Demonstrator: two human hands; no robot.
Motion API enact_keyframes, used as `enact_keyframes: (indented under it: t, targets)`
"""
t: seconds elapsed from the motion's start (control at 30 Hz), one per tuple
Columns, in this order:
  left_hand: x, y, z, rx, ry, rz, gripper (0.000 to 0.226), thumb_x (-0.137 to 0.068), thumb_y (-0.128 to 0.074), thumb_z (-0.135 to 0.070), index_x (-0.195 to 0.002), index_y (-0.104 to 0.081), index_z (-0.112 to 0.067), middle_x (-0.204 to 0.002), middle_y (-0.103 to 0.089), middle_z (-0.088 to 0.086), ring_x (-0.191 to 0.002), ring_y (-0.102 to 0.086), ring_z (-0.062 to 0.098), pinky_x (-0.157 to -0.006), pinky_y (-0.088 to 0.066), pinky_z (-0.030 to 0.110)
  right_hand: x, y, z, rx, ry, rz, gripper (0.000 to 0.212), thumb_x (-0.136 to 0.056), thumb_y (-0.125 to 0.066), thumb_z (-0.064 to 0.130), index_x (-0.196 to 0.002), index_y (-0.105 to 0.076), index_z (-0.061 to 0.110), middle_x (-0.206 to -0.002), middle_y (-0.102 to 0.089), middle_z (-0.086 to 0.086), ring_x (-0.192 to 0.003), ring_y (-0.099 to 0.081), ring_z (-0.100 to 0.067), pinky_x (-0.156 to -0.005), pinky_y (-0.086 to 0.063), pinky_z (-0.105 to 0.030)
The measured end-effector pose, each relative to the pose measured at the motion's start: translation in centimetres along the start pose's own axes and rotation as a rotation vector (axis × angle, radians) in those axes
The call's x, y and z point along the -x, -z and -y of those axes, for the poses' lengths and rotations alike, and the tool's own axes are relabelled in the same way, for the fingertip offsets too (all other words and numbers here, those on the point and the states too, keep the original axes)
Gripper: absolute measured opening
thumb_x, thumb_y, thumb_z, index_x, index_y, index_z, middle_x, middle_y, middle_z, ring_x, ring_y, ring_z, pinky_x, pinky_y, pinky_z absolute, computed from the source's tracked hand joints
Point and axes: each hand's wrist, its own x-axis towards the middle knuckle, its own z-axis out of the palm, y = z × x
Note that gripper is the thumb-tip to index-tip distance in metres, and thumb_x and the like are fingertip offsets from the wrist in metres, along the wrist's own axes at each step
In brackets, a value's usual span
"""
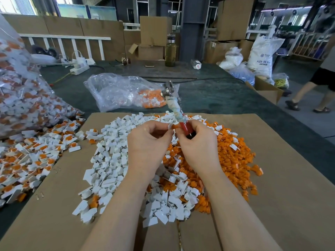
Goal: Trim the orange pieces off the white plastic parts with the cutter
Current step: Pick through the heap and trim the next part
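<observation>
- Where the work is laid out, a flattened cardboard sheet [282, 187] covers the near part of a dark green table [208, 91].
- At the far left, a large clear bag [21, 91] bulges with uncut parts, white with orange still attached; more of these spill from it onto the table and the cardboard's left edge [32, 160].
- On the cardboard, a heap of white pieces [110, 156] lies left of centre, and a heap of orange pieces [233, 151] lies right of centre; the two mix where they meet near the wrists.
- Beyond the cardboard, a smaller clear bag [125, 91] lies on its side, holding orange and white pieces at its right end.
- Farther back stand a tall bottle [170, 51], cardboard boxes [155, 31] and a white resin sack [261, 55]; a person's legs [308, 95] show at the right edge.
- Left hand [148, 142]: fingers curled, thumb and forefinger pinching a small white part with orange piece [171, 126] above the heaps.
- Right hand [197, 142]: fingers curled round the red handle of the cutter [186, 128], fingertips also touching the small part.
- Cutter: handle wrapped in pale cloth, metal head pointing up and away from the hands, blurred.
</observation>
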Motion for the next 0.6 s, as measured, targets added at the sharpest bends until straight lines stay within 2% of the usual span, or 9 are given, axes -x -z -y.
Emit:
enact_keyframes:
  t: [0.2,0.33,0.53,0.6]
  targets:
    - [-0.10,0.08,0.07,0.046,0.033,-0.012,0.018,-0.077,-0.083,-0.020,-0.072,-0.071,-0.033,-0.070,-0.072,-0.018,-0.066,-0.067,0.000,-0.061,-0.051,0.013,-0.07,0.11,0.10,-0.071,-0.061,0.028,0.017,-0.091,-0.066,0.030,-0.105,-0.070,0.021,-0.084,-0.065,0.015,-0.076,-0.062,-0.002,-0.064,-0.047,-0.014]
    - [-0.23,0.06,0.22,0.087,0.070,-0.033,0.020,-0.077,-0.084,-0.019,-0.070,-0.070,-0.031,-0.068,-0.073,-0.012,-0.069,-0.071,0.012,-0.067,-0.058,0.026,-0.12,0.03,0.13,-0.105,-0.081,0.041,0.013,-0.091,-0.065,0.031,-0.099,-0.071,0.022,-0.079,-0.067,0.012,-0.072,-0.061,-0.002,-0.057,-0.047,-0.012]
    - [-0.28,0.14,0.25,0.083,0.089,-0.036,0.017,-0.078,-0.083,-0.018,-0.072,-0.070,-0.028,-0.069,-0.073,-0.006,-0.072,-0.072,0.019,-0.072,-0.060,0.033,-0.05,-0.07,0.23,-0.136,-0.093,0.073,0.005,-0.091,-0.065,0.030,-0.092,-0.069,0.027,-0.076,-0.068,0.010,-0.071,-0.063,-0.003,-0.060,-0.054,-0.020]
    - [-0.27,0.19,0.25,0.089,0.100,-0.035,0.016,-0.079,-0.082,-0.019,-0.073,-0.070,-0.027,-0.069,-0.073,-0.004,-0.072,-0.072,0.020,-0.070,-0.060,0.031,-0.02,-0.04,0.35,-0.170,-0.101,0.084,0.005,-0.091,-0.064,0.030,-0.089,-0.069,0.028,-0.075,-0.069,0.009,-0.070,-0.064,-0.005,-0.059,-0.055,-0.020]
